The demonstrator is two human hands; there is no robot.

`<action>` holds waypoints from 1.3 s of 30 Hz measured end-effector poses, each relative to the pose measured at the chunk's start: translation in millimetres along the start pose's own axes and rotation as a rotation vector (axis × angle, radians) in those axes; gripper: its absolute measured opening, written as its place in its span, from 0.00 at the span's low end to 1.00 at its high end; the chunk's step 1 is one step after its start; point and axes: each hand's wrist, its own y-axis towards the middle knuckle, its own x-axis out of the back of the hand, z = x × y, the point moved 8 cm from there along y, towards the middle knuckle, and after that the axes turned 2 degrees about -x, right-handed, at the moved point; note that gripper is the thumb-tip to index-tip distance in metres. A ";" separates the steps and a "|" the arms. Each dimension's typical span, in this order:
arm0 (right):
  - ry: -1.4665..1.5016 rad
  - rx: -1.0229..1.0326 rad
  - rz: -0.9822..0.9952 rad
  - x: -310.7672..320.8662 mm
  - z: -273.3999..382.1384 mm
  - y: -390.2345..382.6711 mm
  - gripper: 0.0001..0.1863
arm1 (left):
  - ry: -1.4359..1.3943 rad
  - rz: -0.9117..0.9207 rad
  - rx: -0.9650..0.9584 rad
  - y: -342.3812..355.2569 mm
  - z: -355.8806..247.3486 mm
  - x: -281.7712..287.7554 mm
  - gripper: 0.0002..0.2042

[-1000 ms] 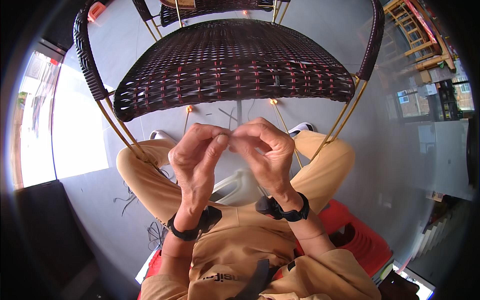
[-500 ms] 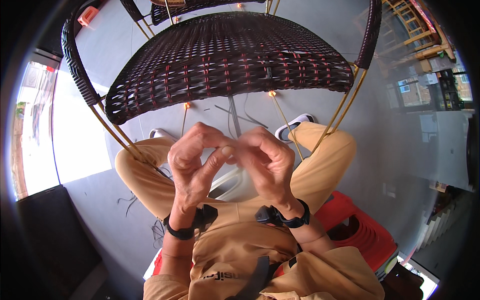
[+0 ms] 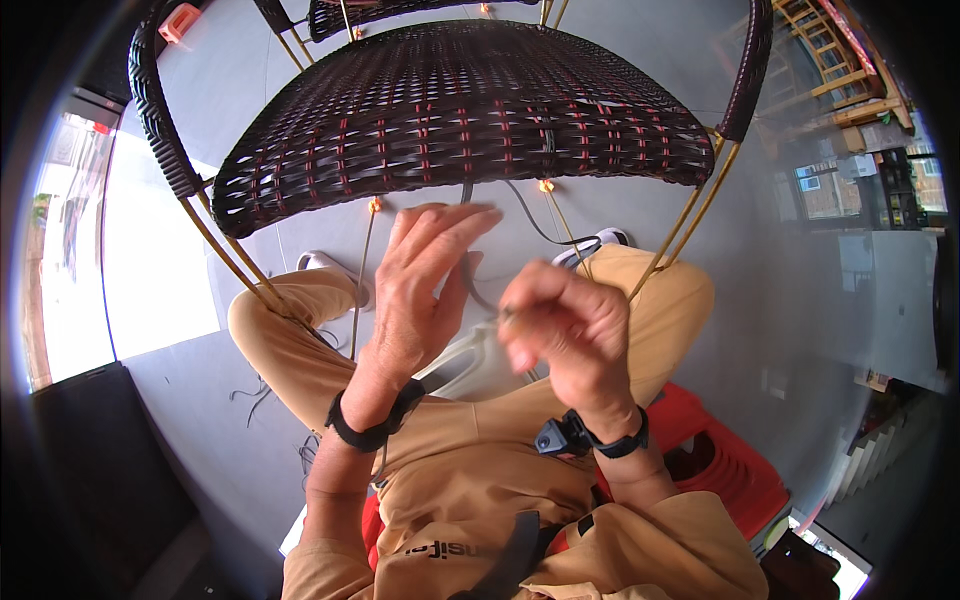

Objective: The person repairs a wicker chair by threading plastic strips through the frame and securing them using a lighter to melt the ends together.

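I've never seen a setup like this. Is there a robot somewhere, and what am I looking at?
No robot here: a person works barehanded, seen by a wide camera worn on the head and looking down, so straight edges bend. The left hand is open, fingers outstretched. The right hand is curled; blur hides whether it holds anything. Ahead is a dark woven chair; a thin dark strip curves below its edge. Scraps of strip lie on the grey floor.
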 end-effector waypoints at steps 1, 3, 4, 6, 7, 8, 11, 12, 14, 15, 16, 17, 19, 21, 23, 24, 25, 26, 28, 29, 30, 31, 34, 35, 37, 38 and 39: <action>0.013 0.030 -0.069 8.9 2.3 6.4 0.03 | 0.000 -0.002 -0.002 -5.1 3.6 -3.2 0.17; 0.041 0.078 -0.211 22.2 5.9 21.6 0.04 | -0.133 -0.043 0.086 -16.8 17.5 -5.8 0.14; 0.030 0.084 -0.265 25.0 4.9 29.8 0.04 | -0.179 -0.084 0.120 -20.6 21.9 -7.9 0.11; 0.009 0.064 -0.286 26.2 -10.0 43.9 0.04 | -0.271 -0.100 0.206 -30.2 30.0 -15.6 0.10; -0.010 0.045 -0.308 27.2 -18.1 46.7 0.03 | -0.363 -0.114 0.290 -35.5 37.2 -20.4 0.09; 0.005 0.040 -0.343 26.0 -23.4 47.9 0.04 | -0.374 -0.136 0.316 -39.1 41.1 -20.7 0.08; 0.011 0.053 -0.408 24.2 -34.1 49.1 0.04 | -0.373 -0.150 0.329 -43.4 44.0 -19.6 0.07; 0.027 0.065 -0.394 24.0 -38.1 51.1 0.05 | -0.374 -0.149 0.331 -45.7 45.8 -21.1 0.07; 0.042 0.069 -0.399 21.1 -42.7 52.7 0.04 | -0.486 -0.221 0.419 -52.7 56.5 -21.8 0.06; 0.056 0.076 -0.402 18.9 -44.2 53.4 0.04 | -0.488 -0.221 0.420 -53.7 56.6 -21.9 0.06; 0.078 0.081 -0.421 16.9 -45.3 52.8 0.04 | -0.523 -0.247 0.439 -55.6 58.0 -21.3 0.05; 0.076 0.080 -0.421 14.8 -45.7 53.4 0.04 | -0.560 -0.273 0.457 -57.3 59.5 -21.1 0.05; 0.083 0.080 -0.491 16.8 -45.9 51.6 0.04 | -0.568 -0.281 0.462 -57.0 57.9 -21.0 0.04; 0.079 0.054 -0.503 16.5 -44.3 51.6 0.05 | -0.576 -0.288 0.466 -56.4 56.7 -19.9 0.04; 0.075 0.030 -0.515 17.0 -45.0 50.9 0.05 | -0.470 -0.302 0.377 -52.4 49.6 -13.6 0.05; 0.091 -0.007 -0.503 16.0 -48.0 51.1 0.05 | -0.471 -0.302 0.376 -50.3 48.1 -12.2 0.05; 0.107 -0.043 -0.491 15.0 -50.9 51.2 0.05 | -0.405 -0.337 0.324 -46.5 41.9 -5.2 0.05; 0.108 -0.044 -0.492 15.3 -50.5 50.9 0.05 | -0.338 -0.371 0.272 -43.0 35.5 1.7 0.05; 0.147 -0.043 -0.489 15.5 -49.3 51.0 0.04 | -0.259 -0.365 0.253 -37.1 32.0 11.0 0.05; 0.149 -0.042 -0.490 15.0 -48.8 51.3 0.04 | -0.180 -0.358 0.233 -32.7 29.4 16.5 0.05; 0.111 -0.034 -0.516 15.7 -47.2 50.8 0.04 | -0.130 -0.349 0.206 -26.3 26.3 21.5 0.05; 0.073 -0.027 -0.541 16.7 -45.4 50.0 0.04 | -0.113 -0.353 0.244 -23.5 28.0 24.9 0.05; 0.106 -0.083 -0.572 15.2 -48.4 50.1 0.03 | -0.002 -0.340 0.334 -10.8 29.0 35.6 0.06; 0.101 -0.084 -0.572 14.1 -49.4 50.5 0.03 | 0.071 -0.378 0.182 -3.3 22.4 39.7 0.07; 0.151 -0.075 -0.547 9.9 -54.0 53.0 0.03 | 0.137 -0.422 0.035 4.0 19.2 45.3 0.08; 0.169 -0.072 -0.547 14.5 -52.8 51.8 0.03 | 0.215 -0.363 -0.035 13.3 10.1 38.7 0.09; 0.203 -0.059 -0.550 19.2 -51.6 50.8 0.04 | 0.292 -0.304 -0.104 20.2 1.8 30.7 0.11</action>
